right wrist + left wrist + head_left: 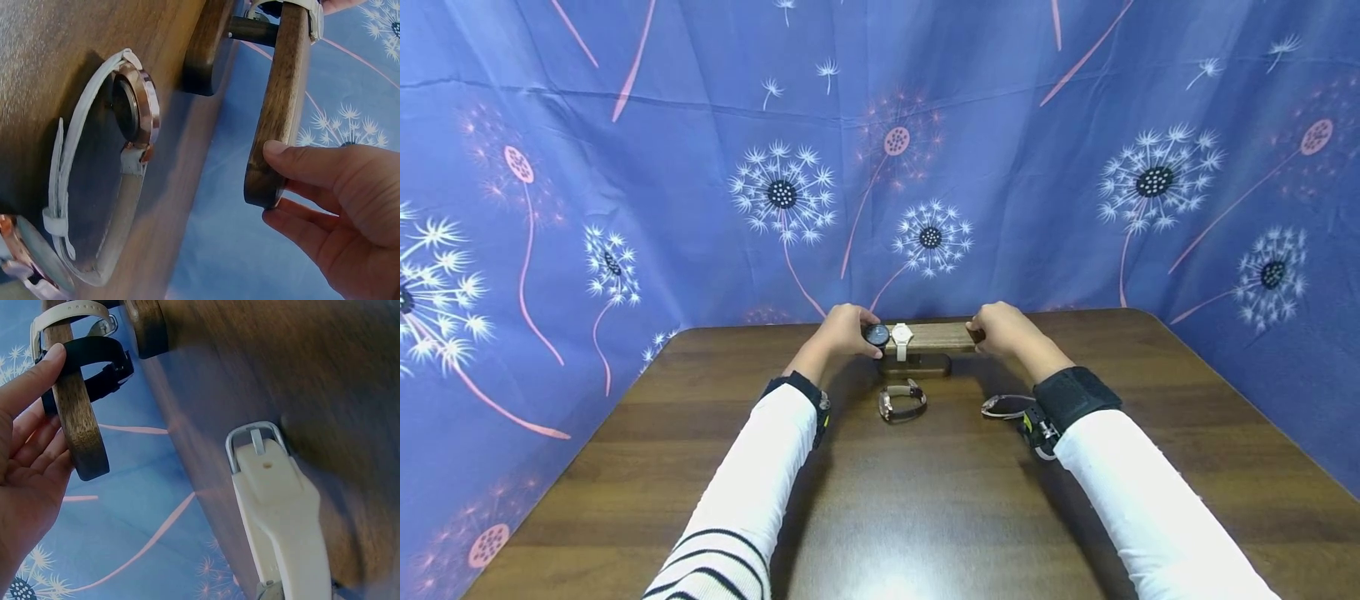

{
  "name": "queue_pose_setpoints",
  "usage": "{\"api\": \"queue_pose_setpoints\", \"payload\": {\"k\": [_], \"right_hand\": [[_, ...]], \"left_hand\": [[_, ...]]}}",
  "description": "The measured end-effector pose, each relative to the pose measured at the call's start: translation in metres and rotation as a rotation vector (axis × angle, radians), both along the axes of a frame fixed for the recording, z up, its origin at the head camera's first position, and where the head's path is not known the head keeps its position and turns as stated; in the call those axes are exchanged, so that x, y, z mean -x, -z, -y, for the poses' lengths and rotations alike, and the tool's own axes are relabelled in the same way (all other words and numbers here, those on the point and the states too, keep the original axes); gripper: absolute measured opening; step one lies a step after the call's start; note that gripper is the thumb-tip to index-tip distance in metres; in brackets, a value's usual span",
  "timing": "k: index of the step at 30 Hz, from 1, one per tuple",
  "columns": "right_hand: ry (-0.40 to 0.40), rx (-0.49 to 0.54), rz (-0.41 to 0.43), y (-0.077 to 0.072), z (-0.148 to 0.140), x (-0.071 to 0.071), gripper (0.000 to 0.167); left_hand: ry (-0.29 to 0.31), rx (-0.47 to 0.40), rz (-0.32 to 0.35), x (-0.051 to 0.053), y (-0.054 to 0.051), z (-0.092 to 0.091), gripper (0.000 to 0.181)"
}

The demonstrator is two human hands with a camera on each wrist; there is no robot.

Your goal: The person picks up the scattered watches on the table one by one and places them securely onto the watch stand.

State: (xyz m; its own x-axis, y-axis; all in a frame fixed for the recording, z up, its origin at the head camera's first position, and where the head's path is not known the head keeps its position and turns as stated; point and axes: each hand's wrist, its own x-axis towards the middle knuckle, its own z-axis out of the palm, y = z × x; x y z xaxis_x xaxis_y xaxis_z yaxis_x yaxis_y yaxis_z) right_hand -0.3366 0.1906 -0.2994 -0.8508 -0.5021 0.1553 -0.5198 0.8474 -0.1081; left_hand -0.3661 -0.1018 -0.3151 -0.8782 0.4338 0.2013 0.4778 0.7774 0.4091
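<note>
**Two hands at the ends of a wooden watch stand**

The stand is near the far edge of the table, its bar's long axis running left to right, roughly along that edge, one end toward each hand. Its rounded base lies lengthwise the same way, below the bar.

At the stand's left end, the left hand pinches a black watch that loops the bar, thumb on the strap, fingers behind. At the right end, the right hand pinches the bar's bare tip between thumb and fingers. Just right of the black watch, a white watch circles the bar, dial facing the person, strap hanging down the front.

Nearer the person than the stand, a buckled watch rests in front of the base; another watch lies to the stand's right, beside the right wrist.

The tabletop is brown, wood-grained and glossy. Behind the stand hangs a blue cloth printed with white and pink dandelions.
</note>
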Motion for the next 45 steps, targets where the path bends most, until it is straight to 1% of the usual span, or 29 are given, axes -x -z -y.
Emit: {"api": "queue_pose_setpoints", "payload": {"k": [4,6,10,11,12,14,17,19,22,25,28,31,34,36,40,45], "right_hand": [[-0.004,-0.002,0.028,0.001,0.001,-0.001,0.01],[-0.003,-0.002,0.022,0.002,0.002,-0.002,0.017],[-0.015,0.01,0.008,0.003,0.0,-0.004,0.013],[-0.021,0.023,-0.008,0.003,-0.001,-0.005,0.015],[-0.032,0.029,-0.017,0.002,-0.002,-0.006,0.013],[-0.039,0.065,-0.037,0.0,-0.006,-0.011,0.014],[-0.037,0.123,-0.052,-0.003,-0.011,-0.02,0.032],[-0.021,0.156,-0.05,-0.005,-0.015,-0.027,0.041],[-0.003,0.196,-0.046,-0.006,-0.022,-0.037,0.041],[0.0,0.22,-0.044,-0.005,-0.03,-0.047,0.039],[0.006,0.242,-0.022,-0.002,-0.038,-0.057,0.038],[0.011,0.262,-0.005,0.0,-0.044,-0.065,0.036],[0.014,0.276,0.021,0.002,-0.048,-0.072,0.034],[0.008,0.283,0.031,0.003,-0.05,-0.076,0.033],[0.005,0.296,0.046,0.006,-0.055,-0.083,0.032],[0.014,0.305,0.068,0.008,-0.06,-0.087,0.03]], "left_hand": [[-0.002,0.0,0.013,-0.003,0.003,0.002,0.061],[-0.007,-0.007,0.025,-0.005,0.003,0.003,0.062],[-0.007,-0.007,0.019,-0.01,0.0,0.007,0.063],[-0.007,-0.009,0.015,-0.011,-0.002,0.009,0.063],[-0.002,-0.008,0.006,-0.012,-0.004,0.01,0.062],[0.004,-0.008,-0.001,-0.016,-0.007,0.013,0.061],[0.005,-0.009,-0.007,-0.022,-0.012,0.018,0.058],[0.006,-0.001,-0.02,-0.027,-0.015,0.021,0.056],[0.011,0.007,-0.043,-0.036,-0.02,0.026,0.052],[0.026,-0.013,-0.043,-0.047,-0.022,0.029,0.046],[0.043,-0.06,-0.016,-0.058,-0.022,0.031,0.04],[0.075,-0.1,-0.034,-0.068,-0.021,0.032,0.033],[0.105,-0.122,-0.069,-0.078,-0.021,0.031,0.027],[0.121,-0.141,-0.079,-0.084,-0.02,0.03,0.024],[0.16,-0.175,-0.085,-0.092,-0.015,0.026,0.021],[0.207,-0.162,-0.11,-0.099,-0.006,0.016,0.018]]}}
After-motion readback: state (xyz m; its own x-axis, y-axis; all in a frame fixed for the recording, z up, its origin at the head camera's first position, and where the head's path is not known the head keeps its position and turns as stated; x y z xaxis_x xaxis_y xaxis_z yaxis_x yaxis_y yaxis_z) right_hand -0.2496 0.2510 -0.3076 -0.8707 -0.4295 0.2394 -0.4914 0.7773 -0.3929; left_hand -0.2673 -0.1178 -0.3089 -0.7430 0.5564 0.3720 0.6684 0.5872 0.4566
